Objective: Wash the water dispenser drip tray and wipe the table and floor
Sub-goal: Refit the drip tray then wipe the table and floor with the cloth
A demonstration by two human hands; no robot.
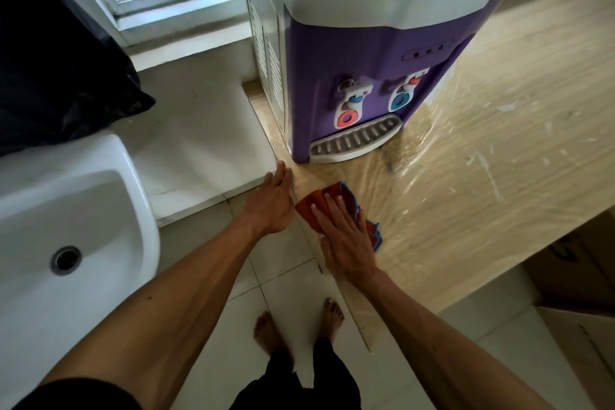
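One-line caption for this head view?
Right hand presses cloth on table before dispenser; left hand open at table edge.

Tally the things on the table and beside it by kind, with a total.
Water dispenser: 1
Taps: 2
Drip tray: 1
Cloth: 1, under the right hand
Sink: 1
Cardboard boxes: 2
Total: 8
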